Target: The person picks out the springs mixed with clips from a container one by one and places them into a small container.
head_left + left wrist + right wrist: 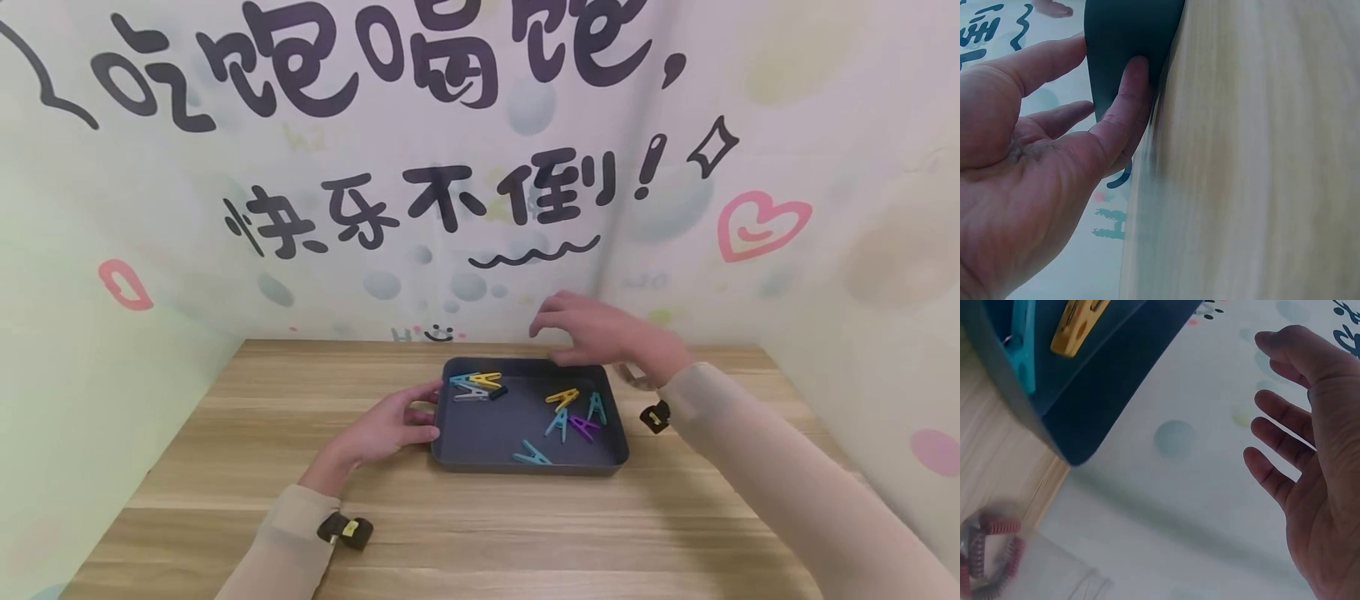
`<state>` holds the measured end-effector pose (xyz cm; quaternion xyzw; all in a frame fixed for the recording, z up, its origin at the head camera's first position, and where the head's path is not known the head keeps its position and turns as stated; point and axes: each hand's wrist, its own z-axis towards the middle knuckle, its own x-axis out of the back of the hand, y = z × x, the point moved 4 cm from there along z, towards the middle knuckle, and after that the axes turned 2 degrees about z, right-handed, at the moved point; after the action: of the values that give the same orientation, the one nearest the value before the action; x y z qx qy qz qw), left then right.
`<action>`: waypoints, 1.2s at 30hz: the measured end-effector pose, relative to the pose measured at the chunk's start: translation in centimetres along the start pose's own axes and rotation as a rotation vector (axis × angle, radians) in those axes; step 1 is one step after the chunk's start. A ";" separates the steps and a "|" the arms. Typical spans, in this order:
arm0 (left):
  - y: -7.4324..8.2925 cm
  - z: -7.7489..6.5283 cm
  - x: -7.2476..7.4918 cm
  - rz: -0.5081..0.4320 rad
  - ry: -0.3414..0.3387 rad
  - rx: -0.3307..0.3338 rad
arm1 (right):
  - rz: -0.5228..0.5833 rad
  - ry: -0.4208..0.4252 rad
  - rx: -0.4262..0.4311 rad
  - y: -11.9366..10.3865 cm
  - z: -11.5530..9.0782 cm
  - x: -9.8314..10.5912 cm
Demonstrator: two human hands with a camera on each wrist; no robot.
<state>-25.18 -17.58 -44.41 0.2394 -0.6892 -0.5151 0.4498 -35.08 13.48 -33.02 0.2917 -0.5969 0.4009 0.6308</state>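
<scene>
A dark grey tray lies on the table with small plastic clothespins in it. At its left end my left hand rests extended fingers against the outer wall; the left wrist view shows the fingertips on that wall. Above the tray's back right edge is my right hand, holding nothing, its fingers loosely bent and apart. In the tray's back left corner lie a yellow clothespin, a grey one and others. To the right lie a purple clothespin, another yellow clothespin and several blue ones.
The wood-grain table runs back to a printed wall cloth close behind the tray. Side panels stand at left and right. A blurred ring with dark red coils shows low in the right wrist view.
</scene>
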 end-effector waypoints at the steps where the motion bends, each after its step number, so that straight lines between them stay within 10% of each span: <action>1: 0.0 0.0 0.0 -0.002 -0.001 0.000 | -0.003 -0.004 0.007 -0.1 0.3 -0.2; 36: 0.1 -0.1 0.1 0.008 0.000 -0.006 | -0.058 -0.290 0.022 -3.4 5.5 -7.6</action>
<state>-25.12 -17.65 -44.23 0.2352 -0.6888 -0.5153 0.4525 -34.78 5.89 -39.51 0.3705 -0.6688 0.3426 0.5459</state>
